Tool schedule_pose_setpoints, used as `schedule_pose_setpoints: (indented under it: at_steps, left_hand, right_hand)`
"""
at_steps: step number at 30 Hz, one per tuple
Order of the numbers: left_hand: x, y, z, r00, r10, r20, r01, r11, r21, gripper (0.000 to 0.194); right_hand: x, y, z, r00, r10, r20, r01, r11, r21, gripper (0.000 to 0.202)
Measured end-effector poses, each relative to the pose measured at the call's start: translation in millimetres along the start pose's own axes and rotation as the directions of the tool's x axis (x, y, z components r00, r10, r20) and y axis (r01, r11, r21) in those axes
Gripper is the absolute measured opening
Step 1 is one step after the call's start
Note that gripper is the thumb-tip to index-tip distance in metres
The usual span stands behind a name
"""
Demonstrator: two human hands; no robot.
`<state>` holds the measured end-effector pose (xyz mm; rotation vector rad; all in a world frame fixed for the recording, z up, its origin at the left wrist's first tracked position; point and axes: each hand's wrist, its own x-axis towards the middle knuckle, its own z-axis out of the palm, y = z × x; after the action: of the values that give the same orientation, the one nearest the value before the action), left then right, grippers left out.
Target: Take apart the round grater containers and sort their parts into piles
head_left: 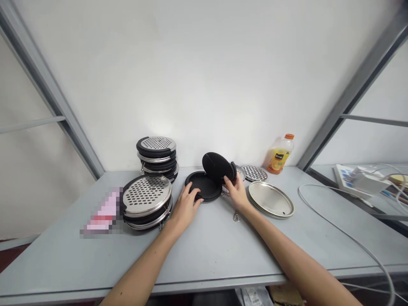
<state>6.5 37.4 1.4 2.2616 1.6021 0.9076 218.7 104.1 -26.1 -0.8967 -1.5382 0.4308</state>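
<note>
Bare forearms (153, 259) cross the pale grey bench (210, 255), where the right hand (236, 192) pinches a round black disc (217, 165), tilted over a flat, round black dish (204, 182); the left hand's (186, 205) slightly parted fingers touch the dish's rim.

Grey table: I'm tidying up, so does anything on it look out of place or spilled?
The drink bottle looks out of place, standing by the wall near a grater. No spill is visible. The tilted black disc isn't odd: the right hand holds it. The pink item is too pixelated to judge.
</note>
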Motion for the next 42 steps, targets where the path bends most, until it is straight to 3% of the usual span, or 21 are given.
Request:
schedule_pose_setpoints:
  at_steps: [4, 8, 11, 17, 19, 21, 23, 28, 33, 42]
  left_hand:
    - [-5.1, -0.1, 4.4, 0.998, 0.034, 0.058, -0.039, 0.994, 0.101, 0.031]
    - [-8.5, 3.2, 3.9, 0.996, 0.014, 0.09, -0.034, 0.973, 0.226, 0.039]
    - [-7.9, 4.9, 0.9, 0.999, -0.008, 0.044, -0.006, 0.949, 0.316, 0.042]
    - [-5.4, 3.7, 1.2, 0.997, -0.066, -0.039, 0.075, 0.953, 0.293, 0.057]
    - [-5.2, 5.6, 1.7, 0.993, -0.114, -0.031, 0.118, 0.961, 0.252, 0.063]
    - [-4.6, 8.4, 1.2, 0.987, -0.156, -0.025, 0.158, 0.967, 0.2, 0.07]
    - [-3.3, 10.5, 0.4, 0.984, -0.176, -0.035, 0.18, 0.972, 0.149, 0.073]
    - [0.9, 7.5, 2.3, 0.978, -0.2, -0.064, 0.204, 0.977, 0.067, 0.07]
    - [2.8, 4.0, 5.7, 0.974, -0.221, -0.044, 0.224, 0.97, 0.092, 0.073]
    - [0.8, 6.0, 3.9, 0.99, -0.137, 0.019, 0.134, 0.981, 0.138, 0.071]
  right_hand:
    - [5.0, -2.0, -1.6, 0.982, 0.191, 0.01, -0.188, 0.956, 0.227, 0.033]
    - [11.1, -3.6, 3.2, 0.969, 0.233, 0.077, -0.245, 0.92, 0.305, 0.037]
    - [17.8, -7.9, 2.2, 0.966, 0.211, 0.149, -0.247, 0.923, 0.295, 0.037]
    - [30.0, -21.7, -27.0, 0.999, 0.005, 0.043, -0.008, 0.997, 0.071, 0.021]
    - [29.0, -24.3, -36.8, 0.984, -0.136, 0.111, 0.147, 0.984, -0.1, 0.017]
    - [25.8, -24.8, -41.8, 0.94, -0.257, 0.225, 0.308, 0.923, -0.23, 0.022]
    - [22.0, -23.5, -41.8, 0.898, -0.309, 0.312, 0.398, 0.872, -0.284, 0.028]
    - [15.2, -16.3, -34.5, 0.867, -0.315, 0.386, 0.437, 0.853, -0.287, 0.041]
    - [9.3, -9.4, -28.2, 0.869, -0.315, 0.382, 0.438, 0.85, -0.293, 0.046]
    - [4.2, -19.3, -23.6, 0.851, -0.189, 0.489, 0.387, 0.857, -0.341, 0.048]
